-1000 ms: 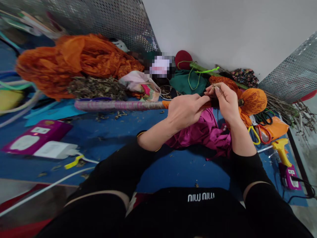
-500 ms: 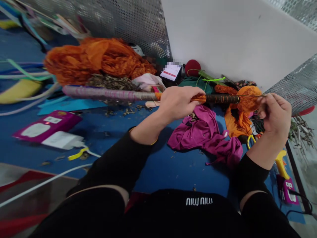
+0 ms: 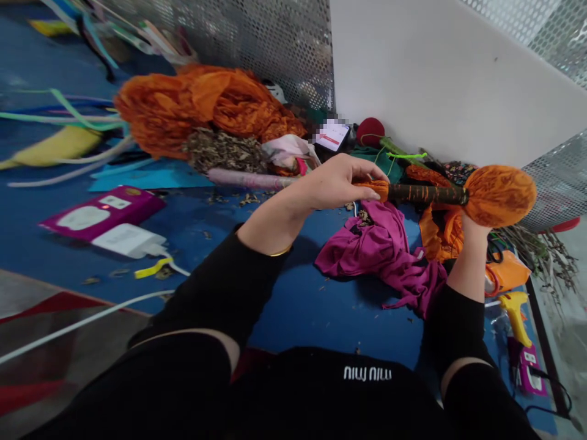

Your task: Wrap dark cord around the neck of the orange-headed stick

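My left hand (image 3: 342, 181) is closed around a long wrapped stick (image 3: 428, 194), on its orange cloth section. Dark cord winds round the stick to the right of that grip. At its right end sits a round head (image 3: 502, 195) covered in orange patterned cloth; a pale pinkish wrapped length (image 3: 252, 178) runs out to the left. My right hand (image 3: 476, 227) is behind and below the round head, its fingers hidden. Under the stick lie a crumpled magenta cloth (image 3: 385, 256) and a loose orange cloth (image 3: 440, 232).
A bundle of orange cloth (image 3: 211, 107), dried leaves (image 3: 224, 151) and a phone (image 3: 334, 135) line the back. At left is a purple power strip (image 3: 103, 214) with a white plug (image 3: 132, 240). A yellow glue gun (image 3: 516, 315) lies right, near dry twigs (image 3: 541, 250).
My right hand first pulled a thin strand out rightward from the stick, then went behind the round head. My left hand kept its grip. The view has shifted left.
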{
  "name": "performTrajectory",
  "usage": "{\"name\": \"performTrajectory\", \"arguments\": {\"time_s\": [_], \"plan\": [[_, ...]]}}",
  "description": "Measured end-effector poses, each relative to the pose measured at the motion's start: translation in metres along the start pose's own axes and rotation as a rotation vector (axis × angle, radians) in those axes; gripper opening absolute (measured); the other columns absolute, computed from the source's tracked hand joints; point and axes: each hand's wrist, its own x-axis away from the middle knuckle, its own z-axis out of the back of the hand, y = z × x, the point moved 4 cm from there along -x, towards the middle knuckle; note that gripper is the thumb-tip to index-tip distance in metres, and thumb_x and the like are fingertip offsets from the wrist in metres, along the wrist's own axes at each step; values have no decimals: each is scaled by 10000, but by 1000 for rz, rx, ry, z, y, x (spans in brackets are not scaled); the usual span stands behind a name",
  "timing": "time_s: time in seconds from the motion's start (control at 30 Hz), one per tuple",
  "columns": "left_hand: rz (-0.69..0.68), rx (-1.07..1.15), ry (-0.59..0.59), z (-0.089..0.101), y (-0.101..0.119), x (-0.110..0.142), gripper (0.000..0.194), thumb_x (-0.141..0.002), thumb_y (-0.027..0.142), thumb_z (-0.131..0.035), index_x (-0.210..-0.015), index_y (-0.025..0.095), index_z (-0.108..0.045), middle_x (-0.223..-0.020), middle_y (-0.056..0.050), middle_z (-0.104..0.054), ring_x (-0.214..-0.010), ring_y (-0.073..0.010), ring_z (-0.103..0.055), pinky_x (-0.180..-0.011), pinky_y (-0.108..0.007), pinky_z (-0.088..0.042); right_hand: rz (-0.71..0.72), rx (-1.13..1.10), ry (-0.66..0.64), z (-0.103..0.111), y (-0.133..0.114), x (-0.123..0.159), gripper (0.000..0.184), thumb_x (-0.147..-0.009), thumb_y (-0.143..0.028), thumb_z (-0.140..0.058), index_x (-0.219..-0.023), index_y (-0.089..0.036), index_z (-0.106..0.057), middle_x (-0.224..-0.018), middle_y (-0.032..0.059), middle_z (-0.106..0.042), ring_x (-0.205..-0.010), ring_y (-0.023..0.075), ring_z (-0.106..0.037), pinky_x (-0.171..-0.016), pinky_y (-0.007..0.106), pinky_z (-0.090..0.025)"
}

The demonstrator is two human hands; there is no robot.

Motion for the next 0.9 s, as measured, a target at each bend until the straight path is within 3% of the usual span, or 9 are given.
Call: {"name": "performTrajectory", "arguments": {"time_s": [0.07,0.13,0.23,0.33,0.47,0.7,0.77,0.83,0.9], "plan": [[-14,23,85,-1,2,0,392,-823,312,-733,-1164,158,-850,-974,-86,-851,-862,-218,-772,-789,-338,-617,11,101,56,-21,-9,11,293,-856,-207,-804,-678,-271,-580,-803,75,-698,-1056,239,-625,-1022,382,-510],[-33,47,161,-3,5,0,372,-834,272,-717,-1163,154,-845,-999,-84,-854,-890,-218,-782,-820,-347,-631,25,125,-7,-52,-27,24,123,-859,-280,-814,-805,-240,-711,-905,77,-751,-1038,240,-652,-1064,401,-525],[-56,98,205,-8,5,-1,354,-842,254,-713,-1156,153,-842,-1080,-86,-861,-989,-229,-799,-918,-369,-648,40,-45,-228,-102,-64,47,410,-988,-618,-664,-1055,-231,-780,-1070,69,-799,-1071,226,-703,-1035,385,-578],[-73,112,214,-12,3,-4,353,-844,255,-717,-1157,149,-841,-1111,-88,-862,-1025,-234,-801,-965,-386,-645,-10,-205,-350,-131,-97,69,483,-968,-704,-684,-988,-226,-754,-973,46,-796,-957,202,-725,-928,340,-603],[-79,122,220,-14,-2,-9,359,-838,249,-730,-1163,144,-838,-1116,-84,-866,-1045,-242,-804,-987,-394,-637,38,-119,-216,-128,-121,82,436,-1048,-588,-624,-808,-226,-658,-744,-8,-670,-729,149,-625,-746,287,-543],[-49,171,233,-17,-7,-11,350,-847,234,-739,-1166,122,-828,-1149,-111,-866,-1069,-256,-808,-1013,-404,-638,256,-237,-15,-122,-130,91,357,-1105,-500,-554,-860,-251,-629,-1208,84,-722,-1277,233,-717,-1169,453,-568],[-41,160,239,-19,-9,-12,344,-845,233,-745,-1161,123,-828,-1156,-112,-866,-1078,-260,-809,-1018,-405,-637,278,-234,-4,-127,-130,93,380,-1109,-535,-516,-863,-259,-603,-1219,92,-711,-1340,258,-710,-1210,505,-561],[-38,146,228,-23,-11,-14,334,-840,232,-749,-1148,132,-829,-1159,-106,-868,-1099,-264,-809,-1025,-403,-635,258,-270,-37,-132,-128,93,428,-1101,-606,-485,-849,-267,-554,-1058,75,-703,-1201,257,-760,-1176,528,-589],[-36,149,197,-28,-13,-15,324,-835,219,-741,-1137,140,-826,-1162,-101,-872,-1108,-260,-811,-1030,-397,-634,191,-371,-77,-137,-126,92,483,-1064,-681,-517,-813,-270,-492,-809,21,-612,-867,216,-742,-991,480,-656]]}}
